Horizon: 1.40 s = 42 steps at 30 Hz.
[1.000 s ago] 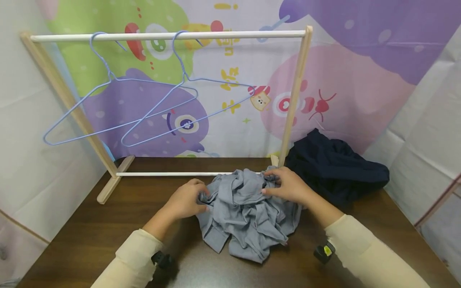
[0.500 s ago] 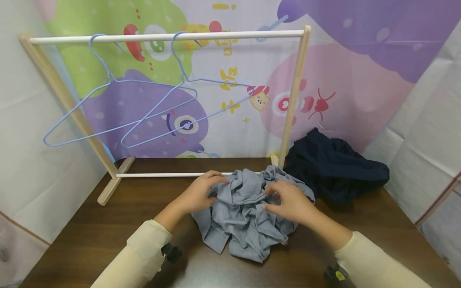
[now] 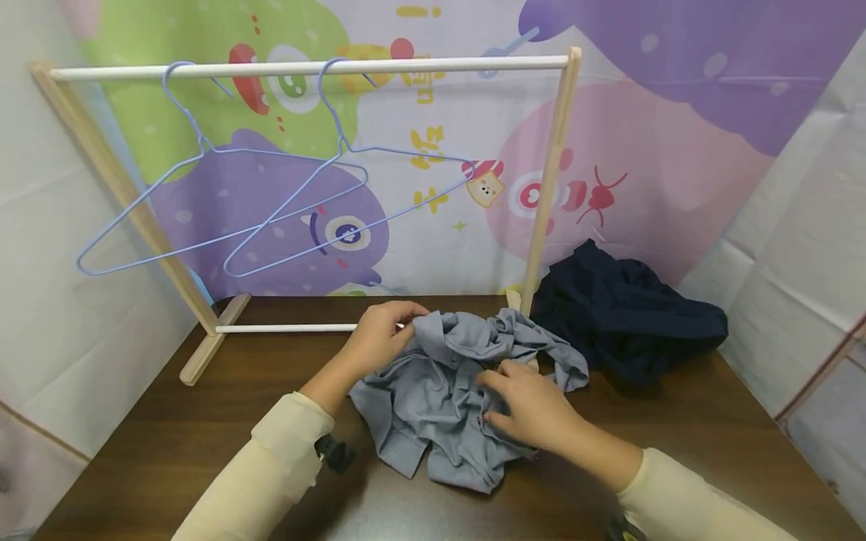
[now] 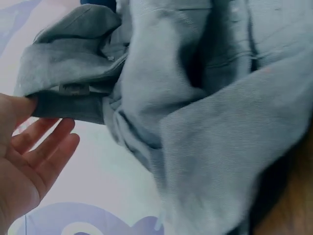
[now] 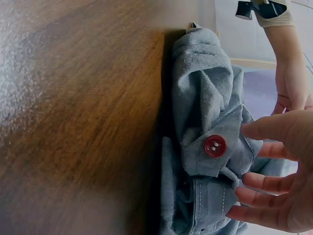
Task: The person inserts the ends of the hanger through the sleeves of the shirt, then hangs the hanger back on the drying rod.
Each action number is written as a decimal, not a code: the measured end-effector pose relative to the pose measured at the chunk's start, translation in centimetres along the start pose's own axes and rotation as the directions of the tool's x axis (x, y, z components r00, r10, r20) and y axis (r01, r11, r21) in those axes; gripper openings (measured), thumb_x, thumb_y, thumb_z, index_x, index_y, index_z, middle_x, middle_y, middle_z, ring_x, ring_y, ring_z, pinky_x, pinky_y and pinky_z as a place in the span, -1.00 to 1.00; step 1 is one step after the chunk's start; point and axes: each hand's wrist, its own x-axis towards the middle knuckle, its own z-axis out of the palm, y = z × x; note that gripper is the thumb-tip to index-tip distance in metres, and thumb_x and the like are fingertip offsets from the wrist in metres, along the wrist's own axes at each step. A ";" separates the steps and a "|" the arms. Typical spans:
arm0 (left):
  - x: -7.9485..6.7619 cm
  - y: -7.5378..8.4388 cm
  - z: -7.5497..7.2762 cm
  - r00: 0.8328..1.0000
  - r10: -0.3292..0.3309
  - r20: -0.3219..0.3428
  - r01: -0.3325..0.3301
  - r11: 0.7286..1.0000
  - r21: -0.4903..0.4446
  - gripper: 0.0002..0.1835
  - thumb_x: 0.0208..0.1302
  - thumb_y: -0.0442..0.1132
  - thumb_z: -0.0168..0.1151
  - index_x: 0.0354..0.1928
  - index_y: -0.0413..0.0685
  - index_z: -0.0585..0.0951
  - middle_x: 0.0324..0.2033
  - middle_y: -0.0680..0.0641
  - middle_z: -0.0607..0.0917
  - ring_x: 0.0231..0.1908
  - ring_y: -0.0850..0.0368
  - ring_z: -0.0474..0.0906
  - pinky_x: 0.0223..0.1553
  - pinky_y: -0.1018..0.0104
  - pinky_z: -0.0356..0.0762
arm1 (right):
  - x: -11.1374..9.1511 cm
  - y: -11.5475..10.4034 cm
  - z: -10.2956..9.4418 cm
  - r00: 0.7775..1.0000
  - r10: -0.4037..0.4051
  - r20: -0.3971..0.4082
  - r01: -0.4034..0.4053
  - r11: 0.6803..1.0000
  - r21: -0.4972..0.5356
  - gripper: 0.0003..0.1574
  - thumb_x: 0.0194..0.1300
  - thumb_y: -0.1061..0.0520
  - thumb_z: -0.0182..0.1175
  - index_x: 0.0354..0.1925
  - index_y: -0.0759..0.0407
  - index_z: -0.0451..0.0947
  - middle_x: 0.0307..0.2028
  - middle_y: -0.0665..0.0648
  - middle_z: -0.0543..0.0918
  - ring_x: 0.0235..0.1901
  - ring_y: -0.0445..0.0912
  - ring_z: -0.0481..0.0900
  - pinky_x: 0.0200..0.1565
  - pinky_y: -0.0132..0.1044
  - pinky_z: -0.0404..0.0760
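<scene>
A crumpled grey-blue shirt lies in a heap on the table, in the middle of the head view. At its far left my left hand pinches a raised edge of the cloth between thumb and fingers. The left wrist view shows that edge folded over, with a small label beside the pinch. My right hand is at the shirt's right side, fingers spread and lightly bent, fingertips right at the cloth. Near its thumb in the right wrist view is a red button on a flap of the shirt.
A wooden rack stands behind the shirt. Two blue wire hangers hang from its white top bar. A dark navy garment is heaped at the right. A cartoon-printed cloth covers the back.
My left hand has moved right and away from me, taking hold of the shirt's edge and lifting it. My right hand has come nearer and lower over the cloth.
</scene>
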 end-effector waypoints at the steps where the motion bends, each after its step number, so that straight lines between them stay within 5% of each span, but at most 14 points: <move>1: 0.1 0.1 -0.2 1.000 -0.014 -0.022 0.014 1.000 0.001 -0.73 0.31 -0.44 0.10 -0.05 -0.12 0.69 -0.17 -0.09 0.71 -0.35 0.14 0.58 -0.34 0.26 0.56 | 0.0 0.0 0.1 1.000 -0.007 -0.002 0.007 1.000 -0.003 -0.57 0.04 0.03 0.48 -0.08 -0.01 0.64 -0.35 -0.04 0.44 -0.41 -0.15 0.38 -0.50 -0.33 0.37; 5: 0.4 0.3 -0.8 0.993 -0.059 -0.106 0.059 0.998 0.005 -0.70 0.28 -0.44 0.08 -0.04 -0.16 0.69 -0.34 -0.07 0.71 -0.54 0.20 0.43 -0.46 0.28 0.43 | -0.2 0.3 0.2 0.998 -0.053 -0.027 0.052 0.999 -0.017 -0.79 0.04 0.23 0.40 -0.30 0.02 0.66 -0.38 -0.04 0.44 -0.38 -0.12 0.47 -0.49 -0.32 0.43; 10: 0.5 0.4 -1.6 0.977 -0.101 -0.190 0.101 0.995 -0.010 -0.75 0.28 -0.39 0.12 -0.08 -0.19 0.71 -0.44 -0.06 0.70 -0.61 0.19 0.41 -0.51 0.27 0.40 | -0.4 1.4 -0.3 0.994 -0.061 -0.086 0.060 0.998 -0.017 -0.76 -0.04 0.35 0.35 -0.48 0.02 0.58 -0.45 -0.07 0.48 -0.40 -0.09 0.54 -0.44 -0.26 0.50; 16: 0.5 0.0 -2.2 0.958 -0.146 -0.249 0.148 0.989 -0.010 -0.78 0.27 -0.35 0.14 -0.14 -0.19 0.72 -0.48 -0.04 0.70 -0.53 0.16 0.54 -0.47 0.27 0.47 | -0.5 3.6 -1.4 0.994 0.003 -0.113 -0.003 1.000 0.005 -0.72 -0.13 0.37 0.35 -0.53 0.01 0.55 -0.47 -0.08 0.52 -0.43 -0.07 0.57 -0.45 -0.21 0.52; 21: 1.0 0.7 -2.2 0.959 -0.156 -0.237 0.159 0.987 -0.004 -0.77 0.27 -0.32 0.12 -0.14 -0.17 0.72 -0.49 0.00 0.69 -0.62 0.20 0.47 -0.54 0.31 0.43 | 0.2 4.5 -2.4 0.995 0.006 -0.097 -0.001 0.999 0.048 -0.74 -0.07 0.40 0.33 -0.39 0.10 0.64 -0.39 0.00 0.60 -0.38 -0.07 0.59 -0.37 -0.18 0.57; 28: 2.6 2.9 -1.4 0.976 -0.077 -0.202 0.102 0.988 0.118 -0.75 0.23 -0.32 0.11 -0.15 -0.11 0.74 -0.47 0.00 0.72 -0.76 0.27 0.32 -0.69 0.35 0.29 | 3.2 2.1 -4.8 0.971 0.041 -0.237 0.000 0.985 0.172 -0.71 0.10 0.23 0.40 -0.15 0.22 0.61 -0.22 0.15 0.62 -0.30 0.01 0.64 -0.29 -0.12 0.62; 33: 3.6 4.5 -0.5 0.981 -0.048 -0.189 0.082 0.981 0.178 -0.79 0.21 -0.29 0.15 -0.20 -0.11 0.73 -0.46 -0.02 0.74 -0.75 0.27 0.39 -0.70 0.38 0.34 | 5.2 -0.7 -5.5 0.963 0.116 -0.243 -0.056 0.969 0.240 -0.61 0.11 0.03 0.45 -0.19 0.22 0.57 -0.27 0.14 0.61 -0.32 -0.01 0.61 -0.26 -0.11 0.60; 38: 4.2 5.7 0.2 0.978 -0.054 -0.200 0.088 0.982 0.166 -0.82 0.20 -0.27 0.19 -0.24 -0.11 0.73 -0.47 -0.02 0.73 -0.64 0.20 0.53 -0.62 0.36 0.45 | 6.0 -2.3 -4.5 0.948 0.150 -0.279 -0.110 0.982 0.154 -0.48 0.05 -0.15 0.47 -0.32 0.20 0.50 -0.47 0.05 0.52 -0.56 -0.13 0.44 -0.47 -0.23 0.48; 42: 4.4 6.3 0.6 0.979 -0.025 -0.201 0.057 0.986 0.157 -0.82 0.20 -0.27 0.20 -0.24 -0.10 0.74 -0.46 -0.02 0.74 -0.54 0.15 0.61 -0.52 0.31 0.53 | 6.1 -2.3 -3.9 0.903 0.124 -0.411 -0.130 0.991 0.013 -0.54 0.05 -0.07 0.48 -0.49 0.14 0.43 -0.66 -0.02 0.38 -0.75 -0.15 0.28 -0.67 -0.27 0.31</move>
